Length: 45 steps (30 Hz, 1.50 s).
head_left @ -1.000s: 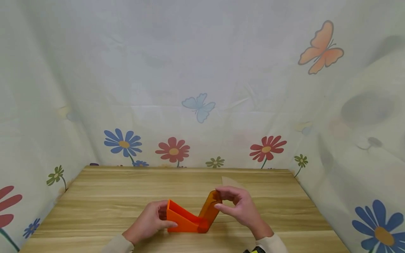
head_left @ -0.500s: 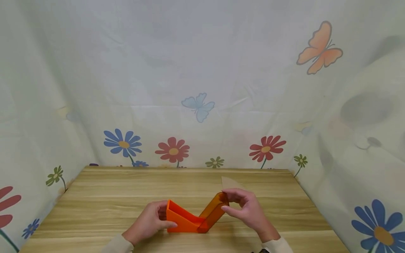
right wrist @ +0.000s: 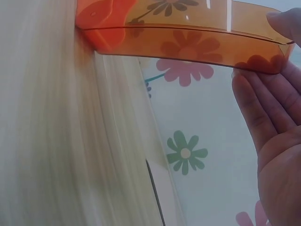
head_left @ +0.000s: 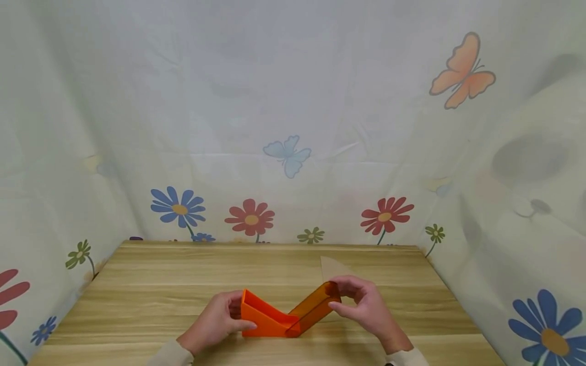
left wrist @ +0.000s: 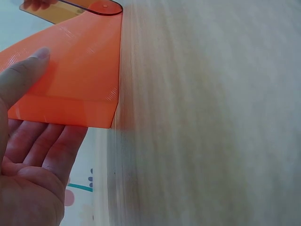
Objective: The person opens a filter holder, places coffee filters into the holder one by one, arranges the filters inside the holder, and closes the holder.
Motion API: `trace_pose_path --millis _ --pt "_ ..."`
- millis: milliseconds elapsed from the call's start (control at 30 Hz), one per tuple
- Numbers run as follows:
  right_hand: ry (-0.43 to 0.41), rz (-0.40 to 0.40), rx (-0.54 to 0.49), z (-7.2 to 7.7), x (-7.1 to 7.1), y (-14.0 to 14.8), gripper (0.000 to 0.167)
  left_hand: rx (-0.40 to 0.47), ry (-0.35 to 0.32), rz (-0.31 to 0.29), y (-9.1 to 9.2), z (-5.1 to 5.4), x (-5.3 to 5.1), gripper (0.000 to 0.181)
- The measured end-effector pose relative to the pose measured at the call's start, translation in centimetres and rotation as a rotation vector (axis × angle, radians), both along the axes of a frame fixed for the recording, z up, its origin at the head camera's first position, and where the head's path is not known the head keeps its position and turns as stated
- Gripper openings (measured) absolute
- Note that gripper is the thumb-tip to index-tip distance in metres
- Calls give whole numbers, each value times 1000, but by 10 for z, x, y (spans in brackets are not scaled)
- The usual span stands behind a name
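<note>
Left grip (head_left: 217, 320) held the bright-orange, wedge-shaped plastic base (head_left: 265, 324) by its tall end; it stood on the near half of the wood-grained desk (head_left: 183, 264), between the side edges. Rightward, the see-through amber, trough-shaped plastic cover (head_left: 316, 309) sloped up from the base's low end, its raised tip pinched by the right grip (head_left: 366, 307). Forcing it lower might have cracked it; a slack left grip might have let the base tip. No brand, label or writing was readable.
</note>
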State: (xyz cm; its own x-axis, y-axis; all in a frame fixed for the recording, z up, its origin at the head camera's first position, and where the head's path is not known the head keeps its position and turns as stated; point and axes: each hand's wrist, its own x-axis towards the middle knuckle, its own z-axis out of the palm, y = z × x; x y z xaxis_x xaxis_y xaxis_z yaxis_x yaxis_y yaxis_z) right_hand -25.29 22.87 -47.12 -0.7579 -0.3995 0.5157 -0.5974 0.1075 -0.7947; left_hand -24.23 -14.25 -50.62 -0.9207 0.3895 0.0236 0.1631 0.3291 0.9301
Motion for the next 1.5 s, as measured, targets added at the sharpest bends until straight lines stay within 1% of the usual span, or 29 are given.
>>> trace_pose_path --millis 233,500,700,833,1033,1300,1433,1500 --pt "-7 0 -6 -3 2 6 39 7 0 -6 0 1 0 53" --pt "-67 0 -29 -10 3 14 38 0 10 -7 -1 -1 -1 53" --pt "-57 26 -51 -14 1 18 39 -2 9 -5 -1 -1 -1 53" --pt "-62 32 -56 -15 1 18 39 -4 10 -3 -2 -1 -1 53" --pt "-84 23 -52 -16 0 18 39 9 4 -3 -2 -2 -1 52" --pt "-91 16 -47 -16 0 19 40 14 -1 0 -2 -1 -1 53" --pt "-84 30 -52 -16 -1 21 42 9 1 0 -2 -1 -1 53" --pt "-92 45 -61 -14 -2 23 40 3 4 -1 -2 -2 -1 53"
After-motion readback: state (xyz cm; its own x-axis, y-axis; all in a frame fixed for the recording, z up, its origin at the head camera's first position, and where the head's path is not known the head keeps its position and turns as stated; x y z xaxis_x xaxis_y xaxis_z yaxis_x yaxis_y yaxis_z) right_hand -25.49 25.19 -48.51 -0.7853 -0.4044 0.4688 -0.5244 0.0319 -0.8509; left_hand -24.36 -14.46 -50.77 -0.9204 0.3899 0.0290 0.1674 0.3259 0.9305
